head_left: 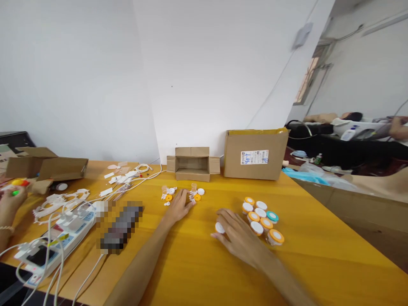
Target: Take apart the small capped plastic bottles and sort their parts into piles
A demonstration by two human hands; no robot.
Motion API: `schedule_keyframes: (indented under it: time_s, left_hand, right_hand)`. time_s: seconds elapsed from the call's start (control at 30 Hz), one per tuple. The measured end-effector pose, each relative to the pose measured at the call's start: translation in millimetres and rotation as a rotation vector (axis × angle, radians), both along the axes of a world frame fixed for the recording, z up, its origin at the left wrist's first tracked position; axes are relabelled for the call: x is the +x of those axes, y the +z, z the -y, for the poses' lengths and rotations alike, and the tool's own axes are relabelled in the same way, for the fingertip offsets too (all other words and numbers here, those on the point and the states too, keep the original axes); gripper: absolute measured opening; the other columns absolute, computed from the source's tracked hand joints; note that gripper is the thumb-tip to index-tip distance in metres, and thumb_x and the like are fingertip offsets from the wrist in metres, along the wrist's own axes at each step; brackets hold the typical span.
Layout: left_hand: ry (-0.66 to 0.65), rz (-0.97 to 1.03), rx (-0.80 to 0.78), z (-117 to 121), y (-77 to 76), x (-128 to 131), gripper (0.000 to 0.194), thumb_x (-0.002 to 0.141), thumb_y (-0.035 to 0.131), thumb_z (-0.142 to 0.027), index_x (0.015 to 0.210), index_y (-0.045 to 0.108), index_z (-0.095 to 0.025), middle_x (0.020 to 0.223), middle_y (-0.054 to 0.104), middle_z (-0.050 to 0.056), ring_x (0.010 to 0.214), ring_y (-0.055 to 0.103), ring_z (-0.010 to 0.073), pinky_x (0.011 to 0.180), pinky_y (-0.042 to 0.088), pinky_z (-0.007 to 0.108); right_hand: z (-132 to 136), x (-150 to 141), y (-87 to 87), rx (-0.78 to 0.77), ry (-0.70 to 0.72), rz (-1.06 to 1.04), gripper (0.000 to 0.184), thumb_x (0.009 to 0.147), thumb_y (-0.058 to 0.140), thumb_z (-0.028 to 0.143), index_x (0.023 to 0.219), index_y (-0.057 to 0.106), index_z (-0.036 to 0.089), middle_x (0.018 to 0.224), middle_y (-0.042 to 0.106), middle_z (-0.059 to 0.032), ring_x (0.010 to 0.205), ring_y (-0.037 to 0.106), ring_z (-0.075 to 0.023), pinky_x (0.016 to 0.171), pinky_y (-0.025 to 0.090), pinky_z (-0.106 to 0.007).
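Observation:
My right hand (237, 233) curls over a small round container with a white lid (219, 228), thumb on one side and fingers on the other. My left hand (181, 207) lies on the table with its fingers apart, beside a small pile with a clear cup (194, 187), a white cap (200, 191), a yellow-orange ring (197, 197) and small dice-like pieces (191, 196). To its left is a similar set with another orange ring (168, 197) and white cap (171, 191). Right of my right hand stand several small lidded containers (261, 212) with white, orange and teal lids.
An open cardboard box (193, 174) and a larger labelled carton (255, 163) stand against the wall. At left are a power strip (68, 233) with white cables, a pixelated dark device (121, 227), plastic scraps (60, 204) and another person's hand (12, 202) holding something colourful.

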State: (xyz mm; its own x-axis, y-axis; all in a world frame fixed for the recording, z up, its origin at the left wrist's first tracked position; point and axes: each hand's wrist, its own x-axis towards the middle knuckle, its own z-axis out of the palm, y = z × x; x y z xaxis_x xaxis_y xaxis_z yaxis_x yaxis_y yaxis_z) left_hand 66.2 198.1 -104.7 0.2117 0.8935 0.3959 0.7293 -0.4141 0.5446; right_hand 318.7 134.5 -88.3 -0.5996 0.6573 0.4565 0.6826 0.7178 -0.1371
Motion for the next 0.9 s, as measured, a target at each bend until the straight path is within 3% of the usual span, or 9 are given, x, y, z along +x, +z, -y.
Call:
schedule_keyframes:
  time_s: [0.1, 0.23, 0.5, 0.6, 0.73, 0.9]
  left_hand:
    - [-0.002, 0.030, -0.008, 2.8, 1.3, -1.6, 0.027, 0.091, 0.057, -0.035, 0.115, 0.053, -0.022, 0.118, 0.060, 0.009, 0.116, 0.056, 0.0254, 0.102, 0.045, 0.040]
    - [-0.007, 0.066, -0.037, 12.6, 1.6, -6.5, 0.029, 0.092, 0.055, -0.035, 0.118, 0.053, -0.023, 0.122, 0.060, 0.009, 0.119, 0.056, 0.0244, 0.104, 0.044, 0.039]
    - [-0.033, -0.084, 0.016, 63.3, -8.4, -18.5, 0.035, 0.097, 0.045, -0.041, 0.127, 0.049, -0.023, 0.136, 0.053, 0.011, 0.130, 0.049, 0.0253, 0.110, 0.041, 0.041]
    - [0.077, -0.176, 0.062, 79.1, -11.7, -22.3, 0.034, 0.099, 0.041, -0.040, 0.126, 0.050, -0.022, 0.129, 0.055, 0.012, 0.124, 0.052, 0.0272, 0.106, 0.044, 0.044]
    - [0.232, -0.270, 0.117, 81.9, -13.8, -27.0, 0.033, 0.098, 0.041, -0.043, 0.117, 0.054, -0.020, 0.122, 0.057, 0.013, 0.115, 0.055, 0.0304, 0.099, 0.047, 0.048]
    - [0.251, -0.287, 0.154, 68.5, -13.2, -28.9, 0.034, 0.097, 0.042, -0.045, 0.114, 0.056, -0.019, 0.120, 0.058, 0.013, 0.115, 0.055, 0.0303, 0.099, 0.047, 0.048]
  right_hand:
    - [5.2, -8.1, -1.8, -0.193, -0.017, -0.080, 0.005, 0.093, 0.058, 0.027, 0.094, 0.054, 0.023, 0.094, 0.064, -0.0053, 0.088, 0.063, -0.0241, 0.078, 0.053, -0.036]
    - [7.1, -11.4, -10.3, -0.310, -0.039, -0.218, 0.010, 0.092, 0.059, 0.025, 0.096, 0.050, 0.025, 0.099, 0.063, -0.0027, 0.092, 0.062, -0.0219, 0.082, 0.052, -0.034]
    - [9.0, -10.6, -17.0, -0.380, -0.016, -0.259, 0.011, 0.092, 0.058, 0.027, 0.099, 0.050, 0.025, 0.102, 0.062, -0.0040, 0.098, 0.059, -0.0237, 0.088, 0.050, -0.037]
    - [10.7, -10.1, -17.7, -0.374, 0.011, -0.279, 0.012, 0.093, 0.056, 0.027, 0.103, 0.050, 0.025, 0.105, 0.063, -0.0054, 0.100, 0.059, -0.0246, 0.089, 0.050, -0.039]
    - [11.8, -10.4, -17.5, -0.351, 0.008, -0.278, 0.011, 0.092, 0.056, 0.025, 0.100, 0.050, 0.026, 0.102, 0.062, -0.0051, 0.096, 0.060, -0.0251, 0.086, 0.051, -0.039]
    - [11.0, -11.8, -17.6, -0.332, -0.008, -0.277, 0.012, 0.090, 0.059, 0.024, 0.099, 0.050, 0.026, 0.100, 0.063, -0.0039, 0.095, 0.061, -0.0242, 0.085, 0.052, -0.037]
